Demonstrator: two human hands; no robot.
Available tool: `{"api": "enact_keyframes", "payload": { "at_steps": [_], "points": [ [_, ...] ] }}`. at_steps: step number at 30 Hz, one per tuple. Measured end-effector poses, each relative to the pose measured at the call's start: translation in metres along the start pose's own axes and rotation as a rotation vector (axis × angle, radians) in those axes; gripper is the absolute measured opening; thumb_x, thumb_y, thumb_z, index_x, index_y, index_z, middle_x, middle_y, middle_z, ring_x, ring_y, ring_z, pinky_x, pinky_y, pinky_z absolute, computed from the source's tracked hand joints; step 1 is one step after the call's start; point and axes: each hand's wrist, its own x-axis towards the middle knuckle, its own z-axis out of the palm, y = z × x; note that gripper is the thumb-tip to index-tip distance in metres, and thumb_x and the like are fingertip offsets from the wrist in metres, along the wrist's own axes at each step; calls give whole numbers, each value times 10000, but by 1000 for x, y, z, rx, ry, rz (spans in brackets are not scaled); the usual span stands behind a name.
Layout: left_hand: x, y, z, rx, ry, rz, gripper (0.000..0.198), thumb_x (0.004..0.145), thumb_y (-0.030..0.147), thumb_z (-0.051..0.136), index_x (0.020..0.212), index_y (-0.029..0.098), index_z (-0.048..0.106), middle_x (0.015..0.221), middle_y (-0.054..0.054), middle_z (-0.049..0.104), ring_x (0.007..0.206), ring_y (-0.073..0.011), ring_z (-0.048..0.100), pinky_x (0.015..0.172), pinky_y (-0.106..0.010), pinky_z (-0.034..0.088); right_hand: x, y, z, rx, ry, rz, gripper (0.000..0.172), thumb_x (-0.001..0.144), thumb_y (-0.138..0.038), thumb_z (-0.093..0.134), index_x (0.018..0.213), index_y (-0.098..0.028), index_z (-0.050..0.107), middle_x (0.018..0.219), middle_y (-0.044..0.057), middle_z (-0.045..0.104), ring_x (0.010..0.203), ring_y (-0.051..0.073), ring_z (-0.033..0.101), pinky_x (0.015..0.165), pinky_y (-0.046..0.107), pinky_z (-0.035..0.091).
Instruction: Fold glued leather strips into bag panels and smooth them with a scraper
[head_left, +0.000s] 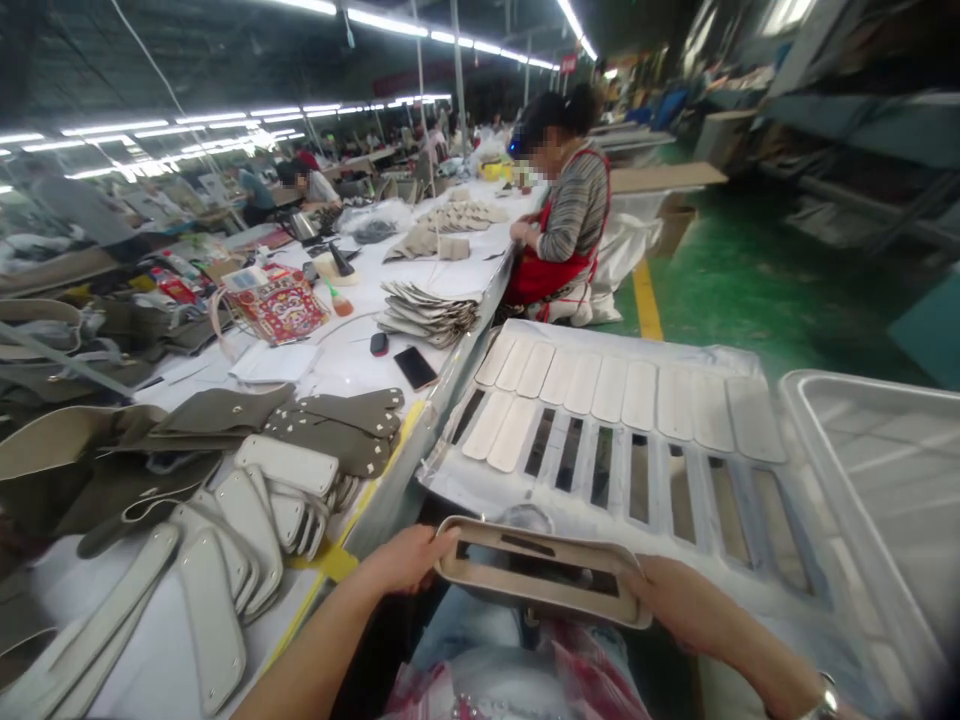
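Observation:
Both hands hold a beige, open, frame-like piece (pixel 517 580) with rounded ends and dark gaps inside, low in front of my body. At its left end my left hand (pixel 411 558) is closed, thumb on top of the rim. Around the opposite end my right hand (pixel 669 592) is closed too, with part of its fingers hidden behind the piece. Just beyond the piece lies a pale slotted rack (pixel 480 480), bearing a row of off-white rounded strips (pixel 577 380). Two more strips (pixel 501 430) lie nearer, at its left.
White straps (pixel 214 620) and dark olive pieces (pixel 337 425) lie on the long table to the left. A phone (pixel 415 368) and stacked flat pieces (pixel 427 312) are farther up. A co-worker (pixel 574 210) sits beside the table. A white tub (pixel 885 480) stands right.

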Motion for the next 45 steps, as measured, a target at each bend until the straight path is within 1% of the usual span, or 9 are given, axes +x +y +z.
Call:
{"api": "enact_keyframes", "payload": {
  "at_steps": [3, 6, 12, 17, 22, 27, 36, 41, 45],
  "points": [
    [33, -5, -28, -400, 86, 36, 589, 814, 656, 411, 981, 119, 587, 530, 19, 511, 383, -97, 437, 347, -176, 318, 18, 0, -25, 262, -62, 75, 552, 880, -615, 250, 847, -151, 548, 597, 42, 554, 445, 141, 550, 425, 240, 428],
    [101, -1, -41, -774, 282, -23, 390, 766, 463, 640, 885, 95, 592, 633, -9, 557, 500, -86, 507, 438, -164, 396, 69, -1, -36, 416, -78, 58, 536, 891, -586, 270, 939, -130, 548, 870, 115, 621, 621, 148, 624, 525, 234, 497],
    [240, 5, -11, -1033, 340, -227, 249, 844, 327, 605, 836, 86, 541, 660, -1, 545, 550, -82, 532, 548, -215, 476, 189, -9, -2, -172, 49, -250, 442, 861, -351, 441, 1174, -62, 559, 1193, 206, 548, 1060, 295, 551, 913, 423, 441],
    [288, 12, 1, -1128, 385, -324, 261, 882, 327, 553, 753, 106, 500, 581, 49, 476, 481, -49, 482, 506, -181, 458, 240, -9, 15, -344, 141, -335, 718, 778, -379, 581, 1372, -32, 374, 1453, 189, 276, 1324, 331, 256, 1099, 469, 196],
    [308, 18, 1, -1100, 316, -362, 250, 838, 321, 609, 760, 98, 531, 568, 36, 506, 438, -65, 468, 426, -189, 405, 262, -7, 32, -414, 110, -344, 736, 765, -536, 560, 1291, -26, 488, 1385, 200, 391, 1305, 340, 298, 1096, 489, 190],
    [313, 0, -13, -1248, 310, -208, 145, 809, 204, 641, 857, 92, 564, 697, -5, 595, 484, -61, 511, 443, -172, 415, 266, 2, 47, -400, 89, -380, 673, 830, -573, 433, 1261, -65, 532, 1350, 166, 450, 1346, 300, 241, 1122, 474, 120],
    [258, -41, -7, -1635, 164, 63, 144, 869, 226, 561, 972, 129, 532, 977, -96, 627, 911, -196, 642, 722, -298, 555, 267, 0, 41, -279, -18, -351, 742, 818, -590, 426, 1309, -36, 473, 1406, 176, 371, 1377, 310, 148, 1127, 485, 49],
    [248, -6, -14, -1682, 133, 181, 183, 856, 189, 563, 1011, 99, 528, 979, -127, 638, 936, -254, 645, 717, -307, 563, 265, -12, 15, 3, -8, -258, 642, 843, -539, 412, 1242, -50, 528, 1325, 172, 470, 1255, 285, 400, 1082, 407, 261],
    [258, 32, -36, -1680, 194, 295, 165, 905, 180, 441, 984, 75, 541, 988, -141, 646, 998, -198, 625, 866, -283, 528, 255, -18, -24, 91, 173, -168, 651, 864, -493, 387, 1286, -1, 444, 1321, 209, 449, 1196, 274, 456, 1034, 368, 326]
  ]
}}
